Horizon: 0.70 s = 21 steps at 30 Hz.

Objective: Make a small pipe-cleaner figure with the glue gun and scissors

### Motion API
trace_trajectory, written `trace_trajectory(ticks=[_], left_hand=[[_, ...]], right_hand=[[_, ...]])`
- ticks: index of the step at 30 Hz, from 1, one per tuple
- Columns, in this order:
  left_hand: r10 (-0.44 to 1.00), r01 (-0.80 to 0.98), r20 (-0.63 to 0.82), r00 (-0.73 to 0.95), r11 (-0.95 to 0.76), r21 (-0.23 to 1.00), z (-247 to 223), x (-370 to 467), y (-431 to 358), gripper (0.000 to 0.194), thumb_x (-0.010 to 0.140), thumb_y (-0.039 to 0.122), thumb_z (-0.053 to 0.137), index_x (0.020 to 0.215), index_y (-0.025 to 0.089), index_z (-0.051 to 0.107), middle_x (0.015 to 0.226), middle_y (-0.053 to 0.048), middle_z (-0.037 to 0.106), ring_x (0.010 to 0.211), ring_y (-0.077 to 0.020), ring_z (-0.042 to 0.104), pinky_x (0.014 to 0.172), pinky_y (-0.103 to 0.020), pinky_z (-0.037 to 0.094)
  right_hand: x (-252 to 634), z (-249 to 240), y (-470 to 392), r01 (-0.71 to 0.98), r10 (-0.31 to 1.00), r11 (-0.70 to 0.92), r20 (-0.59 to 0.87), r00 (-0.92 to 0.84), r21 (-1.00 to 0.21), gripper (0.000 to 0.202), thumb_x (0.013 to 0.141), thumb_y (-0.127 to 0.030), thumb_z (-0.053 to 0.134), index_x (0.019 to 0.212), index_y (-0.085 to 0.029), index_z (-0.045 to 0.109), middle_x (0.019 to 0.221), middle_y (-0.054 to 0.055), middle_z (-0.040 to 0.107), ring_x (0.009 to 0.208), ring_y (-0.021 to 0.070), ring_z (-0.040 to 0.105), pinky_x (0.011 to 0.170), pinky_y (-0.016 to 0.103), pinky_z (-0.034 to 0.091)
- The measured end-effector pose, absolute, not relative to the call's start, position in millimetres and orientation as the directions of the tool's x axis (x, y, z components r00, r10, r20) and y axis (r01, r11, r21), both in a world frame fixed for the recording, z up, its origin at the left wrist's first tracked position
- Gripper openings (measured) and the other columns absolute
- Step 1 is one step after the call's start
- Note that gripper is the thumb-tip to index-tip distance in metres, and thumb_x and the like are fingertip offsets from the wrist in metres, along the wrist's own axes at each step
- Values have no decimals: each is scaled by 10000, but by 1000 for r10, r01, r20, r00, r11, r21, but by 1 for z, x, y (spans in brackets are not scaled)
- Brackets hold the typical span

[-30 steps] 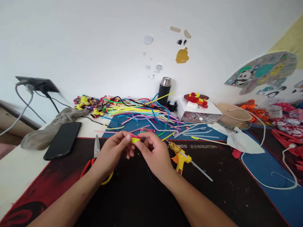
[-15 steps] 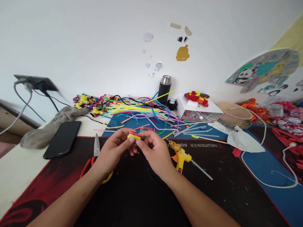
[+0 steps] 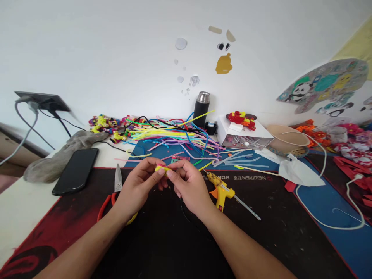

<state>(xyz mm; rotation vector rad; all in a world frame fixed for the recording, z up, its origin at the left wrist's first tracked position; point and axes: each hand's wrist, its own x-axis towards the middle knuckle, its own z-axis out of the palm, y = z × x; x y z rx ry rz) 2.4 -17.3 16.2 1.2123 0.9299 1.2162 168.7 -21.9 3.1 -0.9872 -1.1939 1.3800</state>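
Note:
Between my two hands is a small yellow and pink fuzzy piece (image 3: 161, 169), pinched over the black mat. My left hand (image 3: 140, 185) holds its left side with thumb and fingers. At its right end, the thumb and fingertips of my right hand (image 3: 190, 185) are closed on it. Red-handled scissors (image 3: 117, 180) lie beside my left wrist, partly under the forearm. Right of my right hand rests a yellow glue gun (image 3: 222, 190) with a clear glue stick out of its back. Behind the hands spreads a pile of colourful pipe cleaners (image 3: 171, 133).
A black phone (image 3: 76, 170) lies at the left. At the back stand a black flask (image 3: 202, 110) and a white box (image 3: 257, 135). A beige bowl (image 3: 287, 140), a white tissue (image 3: 300, 172), a white cable and red strips (image 3: 353, 170) are at the right.
Both hands and the small piece have shifted very slightly left in the view, and the pink part shows less between the fingers.

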Motion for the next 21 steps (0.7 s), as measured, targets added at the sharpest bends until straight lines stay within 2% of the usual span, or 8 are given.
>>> trace_trajectory(ticks=[6,15,21], left_hand=[[982,-165,96,162,-69,984,14,2,-18,252,944,418,823,1046,217,712,805,3,719,686,-153,689,613,-257,552],[980,-152,117,163,-92,984,12,-1,-21,241,949,422,816,1003,217,702,788,0,713,682,-165,685,595,-263,545],[982,-140,116,150,-95,986,13,-3,-23,247,933,421,836,979,215,708,794,-4,724,677,-161,685,591,-258,551]], right_hand=[[168,6,-22,-301,978,-102,-40,-205,-948,337,882,-492,805,991,-231,621,589,-109,535,391,74,407,385,214,262],[167,5,-21,-372,972,-118,-30,-234,-921,337,856,-482,835,951,-228,634,614,-102,571,390,57,398,379,207,256],[166,8,-22,-403,970,-151,-57,-237,-902,332,834,-470,847,923,-233,633,588,-106,544,388,55,358,377,207,229]])
